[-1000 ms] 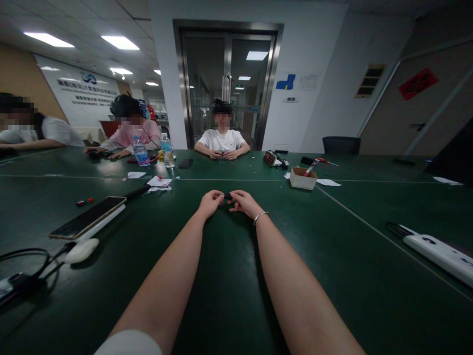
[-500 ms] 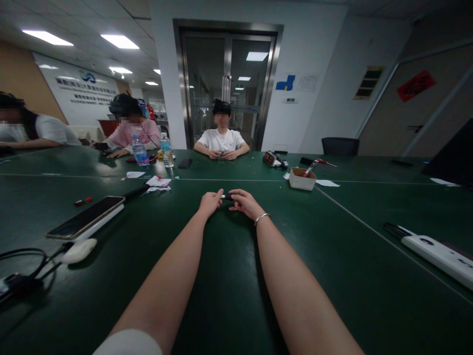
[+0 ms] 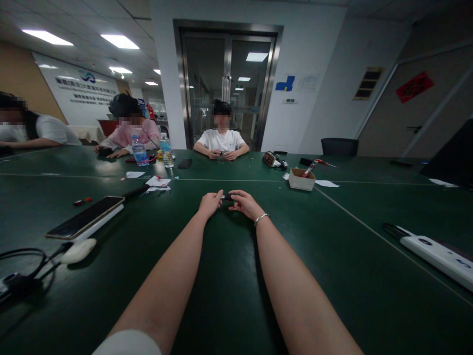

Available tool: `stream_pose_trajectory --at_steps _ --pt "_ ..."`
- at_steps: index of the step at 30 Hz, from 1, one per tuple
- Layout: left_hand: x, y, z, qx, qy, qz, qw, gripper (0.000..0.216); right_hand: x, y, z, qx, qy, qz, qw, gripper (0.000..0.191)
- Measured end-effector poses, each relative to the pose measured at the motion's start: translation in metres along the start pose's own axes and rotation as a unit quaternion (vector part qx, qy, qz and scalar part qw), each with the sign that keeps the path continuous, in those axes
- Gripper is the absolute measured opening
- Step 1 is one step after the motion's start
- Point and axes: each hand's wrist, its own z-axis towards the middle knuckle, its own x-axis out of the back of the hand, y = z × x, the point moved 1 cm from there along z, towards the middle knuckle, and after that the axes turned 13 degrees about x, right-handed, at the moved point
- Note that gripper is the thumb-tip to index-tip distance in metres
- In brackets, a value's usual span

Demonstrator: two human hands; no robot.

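Both arms stretch forward over the green table [image 3: 229, 276]. Between my fingertips is a small black object with a silver end [image 3: 226, 197]; it is too small to tell its exact kind. My left hand [image 3: 211, 204] pinches it at the silver end, thumb on top. My right hand [image 3: 244, 202], with a silver bracelet [image 3: 261, 218] at the wrist, grips the black end between thumb and fingers. The fingers cover parts of the object.
Left of my arms lie a phone [image 3: 88, 216], a white rounded case [image 3: 79, 251] and black cables [image 3: 27, 276]. Ahead to the right stands a small box [image 3: 302, 180]. A white power strip [image 3: 439, 254] lies far right. Across the table sits a person [image 3: 222, 140]; two bottles stand left.
My hands and the small object stay almost where they were. At the far left, the person in pink has shifted a hand slightly.
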Motion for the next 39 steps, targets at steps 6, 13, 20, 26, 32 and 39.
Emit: stream_pose_trajectory --at_steps 6,13,20,26,32,39 --pt "-0.002 -0.005 0.004 -0.021 -0.022 -0.017 0.999 0.047 0.001 0.002 0.001 -0.001 0.003 -0.004 1.0 0.011" --pt "0.003 -0.001 0.0 -0.032 -0.018 0.034 0.999 0.052 0.001 0.0 -0.001 0.0 -0.004 0.002 1.0 0.013" --pt "0.001 -0.005 0.01 -0.008 -0.022 0.024 0.999 0.052 0.002 0.0 -0.003 0.015 -0.037 0.005 0.999 0.019" --pt "-0.001 -0.01 0.018 0.003 -0.033 0.015 0.999 0.053 0.003 0.0 -0.003 0.032 -0.057 0.018 0.998 0.022" --pt "-0.001 -0.007 0.009 -0.02 -0.03 0.002 0.999 0.051 0.002 0.002 -0.001 0.02 -0.034 0.008 0.999 0.017" --pt "-0.005 -0.005 0.007 -0.006 -0.066 -0.102 0.993 0.022 0.002 0.004 0.001 -0.004 0.007 0.003 1.0 0.01"
